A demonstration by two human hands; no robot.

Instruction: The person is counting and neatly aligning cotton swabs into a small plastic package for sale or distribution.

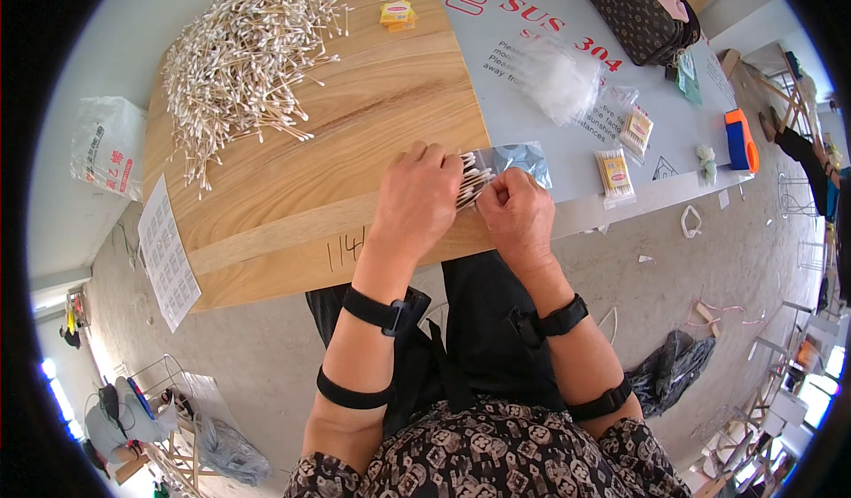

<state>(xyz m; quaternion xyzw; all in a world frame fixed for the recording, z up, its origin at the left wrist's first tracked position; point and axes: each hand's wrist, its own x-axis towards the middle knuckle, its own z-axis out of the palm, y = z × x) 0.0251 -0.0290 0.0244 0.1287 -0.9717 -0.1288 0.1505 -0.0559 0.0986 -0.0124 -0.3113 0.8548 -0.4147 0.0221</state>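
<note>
Near the table's front edge, my left hand (418,195) curls around a small bundle of cotton swabs (472,182). Their white tips show in the gap between my two hands. Close on the right, my right hand (521,216) is closed in a pinch at the lower edge of a clear plastic bag (525,156). The bag lies flat beyond the knuckles, beside the swabs. My fingers hide how far the swabs reach into the bag. A large heap of loose cotton swabs (253,59) covers the table's far left.
Yellow cards (398,14) lie on the wooden tabletop (390,99). On the grey sheet to the right are empty clear bags (560,81), filled swab packs (614,175), a brown patterned bag (638,11) and an orange-blue tape dispenser (741,141). A printed sheet (167,254) overhangs the left edge.
</note>
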